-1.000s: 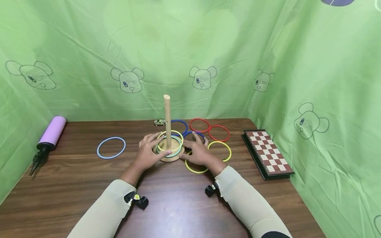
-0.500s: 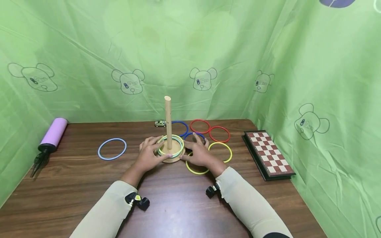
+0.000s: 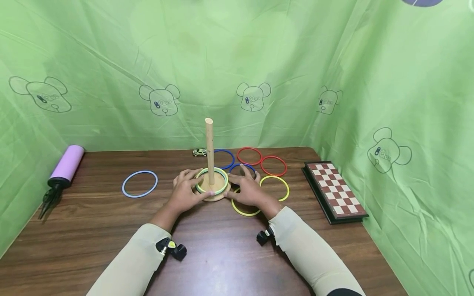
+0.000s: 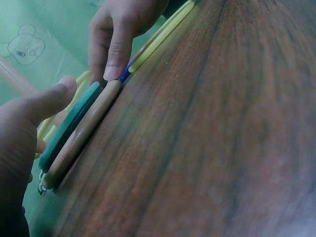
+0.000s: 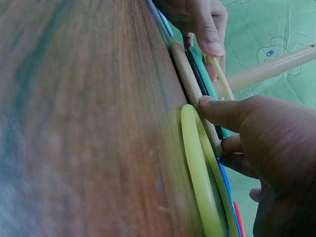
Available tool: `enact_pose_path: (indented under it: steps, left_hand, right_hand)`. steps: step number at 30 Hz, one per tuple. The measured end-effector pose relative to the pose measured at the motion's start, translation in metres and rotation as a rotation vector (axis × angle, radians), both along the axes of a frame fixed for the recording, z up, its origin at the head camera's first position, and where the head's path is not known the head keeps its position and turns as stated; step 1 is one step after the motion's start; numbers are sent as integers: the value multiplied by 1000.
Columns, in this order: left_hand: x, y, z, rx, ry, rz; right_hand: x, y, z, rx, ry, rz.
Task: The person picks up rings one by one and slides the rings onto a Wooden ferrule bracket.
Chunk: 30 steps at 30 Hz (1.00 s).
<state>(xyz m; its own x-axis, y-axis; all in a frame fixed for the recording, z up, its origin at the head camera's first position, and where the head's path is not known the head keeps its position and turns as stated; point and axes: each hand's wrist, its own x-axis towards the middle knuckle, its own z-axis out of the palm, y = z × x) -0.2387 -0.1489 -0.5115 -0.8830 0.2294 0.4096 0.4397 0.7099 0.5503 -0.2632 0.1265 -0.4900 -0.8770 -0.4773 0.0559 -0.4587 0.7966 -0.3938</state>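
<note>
A wooden post (image 3: 210, 150) rises from a round wooden base (image 4: 81, 136) on the table. A green ring (image 4: 71, 126) lies over the base around the post, with a darker ring edge under it in the right wrist view. My left hand (image 3: 184, 191) holds a yellow ring (image 5: 222, 79) at its left side, just above the green one, with the post inside it. From the right, my right hand (image 3: 247, 189) grips the base's edge, thumb on the near rim and fingers farther round. It partly hides the yellow and blue rings behind it.
A light blue ring (image 3: 123, 185) lies left. Two red rings (image 3: 273, 156), two blue rings (image 3: 232, 156) and two yellow rings (image 3: 287, 189) lie right of the post. A toy car (image 3: 199, 152), purple pump (image 3: 68, 164) and chessboard (image 3: 335, 191) stand farther out.
The yellow ring has come down around the post to sit low over the green ring. My left hand has lowered slightly with it; the right hand stays at the base.
</note>
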Motion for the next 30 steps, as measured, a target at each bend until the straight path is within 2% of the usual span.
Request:
enact_pose_path:
  steps: [7,14,30]
  left_hand:
    - [0,-1,-1,-13,-27,-3]
    - [-1,-2,-3,-21,-17,10]
    - [-1,-1,0,-25,-56,10]
  right_hand:
    - [1,0,1,-3,-11,2]
    - [2,-1,3,-16,-24,4]
    - [2,0,4,-4,-15,4]
